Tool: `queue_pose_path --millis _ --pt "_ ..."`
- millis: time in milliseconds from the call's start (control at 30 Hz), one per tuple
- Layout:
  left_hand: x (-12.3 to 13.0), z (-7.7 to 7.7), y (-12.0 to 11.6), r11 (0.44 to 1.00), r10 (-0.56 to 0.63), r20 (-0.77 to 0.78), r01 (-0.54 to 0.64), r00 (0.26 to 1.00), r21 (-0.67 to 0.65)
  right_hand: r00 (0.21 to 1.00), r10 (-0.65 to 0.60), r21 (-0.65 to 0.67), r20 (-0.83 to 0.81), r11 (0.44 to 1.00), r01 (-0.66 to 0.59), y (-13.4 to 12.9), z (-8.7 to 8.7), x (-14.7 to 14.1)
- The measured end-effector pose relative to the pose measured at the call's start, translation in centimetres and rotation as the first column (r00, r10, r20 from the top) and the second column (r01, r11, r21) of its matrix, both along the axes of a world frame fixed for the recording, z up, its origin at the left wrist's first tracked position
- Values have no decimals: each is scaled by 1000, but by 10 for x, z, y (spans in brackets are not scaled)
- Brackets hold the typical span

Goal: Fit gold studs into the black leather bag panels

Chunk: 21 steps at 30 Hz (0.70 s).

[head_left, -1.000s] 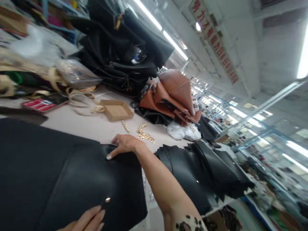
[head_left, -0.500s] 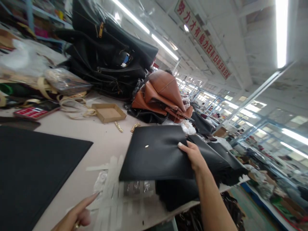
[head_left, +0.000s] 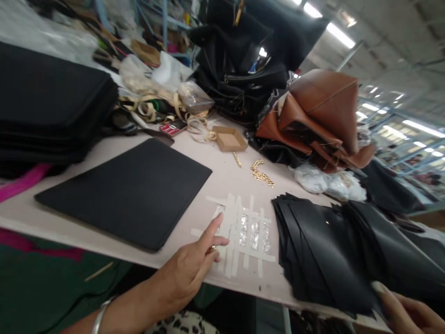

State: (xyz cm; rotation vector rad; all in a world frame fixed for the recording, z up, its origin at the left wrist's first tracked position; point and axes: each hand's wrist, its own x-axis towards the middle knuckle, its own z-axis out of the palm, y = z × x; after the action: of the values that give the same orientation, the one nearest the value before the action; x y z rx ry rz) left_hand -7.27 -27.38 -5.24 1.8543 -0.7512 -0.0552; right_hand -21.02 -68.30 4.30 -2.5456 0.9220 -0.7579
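My left hand (head_left: 187, 264), with a ring and a bracelet, is over the pale taped patch (head_left: 231, 236) on the table. Its index finger is stretched out, the others are loosely bent, and nothing shows in it. At the lower right edge, partly cut off and blurred, my right hand (head_left: 408, 308) has its thumb over the near corner of a black leather panel (head_left: 333, 250). That panel bears a small gold stud and lies on a fanned stack of similar panels. A large black flat piece (head_left: 128, 195) lies left of my left hand.
A thick black stack (head_left: 52, 102) stands at the left. Behind the patch are gold chains (head_left: 260, 174) and a shallow cardboard box (head_left: 229, 139). Brown leather bags (head_left: 323, 111) and black bags (head_left: 239, 69) are piled at the back. The table's front edge (head_left: 250, 287) runs close by.
The black panel in my right hand has gone from above the taped patch to the stack at the right. The view has swung left and down, showing more of the table.
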Motion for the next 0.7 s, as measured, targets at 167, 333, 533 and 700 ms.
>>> queue_pose_path --millis 167,333,533,700 --pt "0 -1 4 999 5 125 -10 992 42 845 528 373 -78 802 -467 131 -21 57" --pt "0 1 10 998 48 190 -55 981 33 632 769 349 98 568 -745 235 -40 99" --pt "-3 6 20 995 71 159 -81 985 56 563 806 334 182 488 -807 269 -45 115" --pt "-5 12 30 989 37 184 -62 982 131 558 812 467 170 433 -771 268 -56 120"
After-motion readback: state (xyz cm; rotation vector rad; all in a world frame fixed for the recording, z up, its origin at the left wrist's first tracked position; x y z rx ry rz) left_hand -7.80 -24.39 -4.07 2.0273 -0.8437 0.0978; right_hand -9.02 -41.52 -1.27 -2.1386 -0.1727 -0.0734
